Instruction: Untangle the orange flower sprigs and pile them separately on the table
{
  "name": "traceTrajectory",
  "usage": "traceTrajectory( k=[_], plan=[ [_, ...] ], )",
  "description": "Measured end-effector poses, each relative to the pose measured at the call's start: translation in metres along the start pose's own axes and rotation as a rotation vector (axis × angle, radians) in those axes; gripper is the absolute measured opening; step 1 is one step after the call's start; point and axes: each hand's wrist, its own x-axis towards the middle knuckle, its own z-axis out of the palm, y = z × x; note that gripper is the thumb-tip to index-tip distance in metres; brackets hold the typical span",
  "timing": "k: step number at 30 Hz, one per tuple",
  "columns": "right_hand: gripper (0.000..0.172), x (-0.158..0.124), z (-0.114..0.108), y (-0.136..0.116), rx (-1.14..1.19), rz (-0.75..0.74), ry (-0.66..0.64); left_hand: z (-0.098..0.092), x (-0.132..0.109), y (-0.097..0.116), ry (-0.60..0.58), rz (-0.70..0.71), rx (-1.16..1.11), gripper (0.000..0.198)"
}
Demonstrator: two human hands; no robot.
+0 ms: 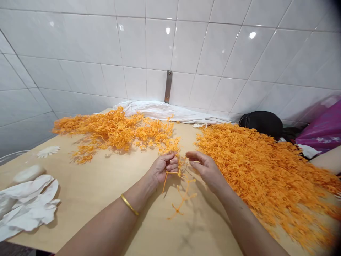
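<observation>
A thin, branching strand of orange, fibre-like material [182, 200] hangs over the pale wood-look table [106, 188], gripped by the curled fingers of the left hand [165, 167], while the right hand [206, 171], half open with loosely bent fingers and seemingly holding nothing, is just beside it. Beyond the left hand sprawls a loose, tangled orange heap [117, 129], and a broader, denser orange pile [266, 170] spreads along the right, near a rounded black case [262, 122] by the white tiled wall [186, 46].
</observation>
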Motion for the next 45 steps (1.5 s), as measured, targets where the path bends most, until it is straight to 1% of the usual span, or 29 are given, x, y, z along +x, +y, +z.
traceTrajectory(
  k=[2,4,5,7,9,12,14,17,20,22,24,27,28,30,31,33,34,36,37,40,42,43,44,45],
  plan=[
    [0.027,0.001,0.014,0.003,0.170,0.013,-0.100,0.000,0.001,0.001,0.005,-0.006,-0.037,0.016],
    [0.031,0.001,0.022,0.005,0.274,0.016,-0.172,0.000,0.002,0.002,0.018,0.004,-0.055,0.018],
    [0.032,0.001,0.025,0.006,0.295,0.024,-0.184,0.000,0.002,0.002,0.027,0.011,-0.054,0.018],
    [0.030,0.000,0.025,0.007,0.302,0.044,-0.155,0.001,0.002,0.002,0.043,0.008,-0.030,0.019],
    [0.026,0.000,0.023,0.009,0.287,0.050,-0.113,0.002,0.001,0.002,0.040,-0.007,0.019,0.018],
    [0.026,0.000,0.020,0.012,0.224,0.000,-0.090,0.002,0.000,0.000,0.025,0.020,0.136,0.016],
    [0.028,0.000,0.020,0.012,0.136,-0.043,-0.074,0.002,-0.001,-0.002,0.046,0.047,0.209,0.020],
    [0.034,-0.001,0.023,0.011,-0.056,-0.111,-0.027,0.000,-0.001,-0.004,0.093,0.077,0.250,0.019],
    [0.036,-0.001,0.024,0.009,-0.226,-0.135,0.107,0.001,0.001,-0.008,0.105,0.097,0.254,0.020],
    [0.036,0.000,0.023,0.008,-0.250,-0.102,0.214,0.005,0.004,-0.013,0.088,0.105,0.236,0.019],
    [0.037,0.001,0.023,0.008,-0.167,-0.049,0.285,0.011,0.007,-0.020,0.065,0.114,0.209,0.019],
    [0.034,0.005,0.019,0.010,0.107,0.047,0.351,0.019,0.010,-0.031,0.019,0.106,0.194,0.020],
    [0.033,0.006,0.014,0.011,0.204,0.088,0.396,0.020,0.009,-0.033,0.005,0.104,0.194,0.020],
    [0.031,0.008,-0.002,0.010,0.352,0.177,0.533,0.019,0.007,-0.032,0.012,0.126,0.194,0.020],
    [0.030,0.010,-0.013,0.008,0.397,0.225,0.635,0.017,0.005,-0.030,0.036,0.146,0.197,0.020],
    [0.028,0.012,-0.040,0.001,0.396,0.242,0.755,0.013,0.002,-0.025,0.096,0.174,0.222,0.022],
    [0.025,0.012,-0.053,-0.003,0.335,0.213,0.776,0.011,0.001,-0.023,0.122,0.174,0.250,0.023],
    [0.020,0.014,-0.078,-0.010,0.135,0.132,0.735,0.010,-0.001,-0.021,0.150,0.146,0.322,0.027],
    [0.021,0.015,-0.088,-0.012,0.011,0.107,0.717,0.011,-0.001,-0.021,0.157,0.126,0.358,0.031],
    [0.033,0.015,-0.114,-0.003,-0.441,0.121,0.685,0.013,-0.002,-0.023,0.150,0.058,0.467,0.038],
    [0.034,0.011,-0.125,0.009,-0.724,0.165,0.662,0.013,-0.003,-0.022,0.108,-0.009,0.556,0.034],
    [0.033,0.008,-0.127,0.014,-0.821,0.165,0.658,0.013,-0.003,-0.020,0.087,-0.042,0.602,0.031],
    [0.031,0.004,-0.127,0.017,-0.871,0.140,0.653,0.013,-0.004,-0.018,0.069,-0.067,0.650,0.027],
    [0.029,0.000,-0.124,0.018,-0.874,0.096,0.639,0.013,-0.004,-0.016,0.054,-0.083,0.697,0.024]
  ],
)
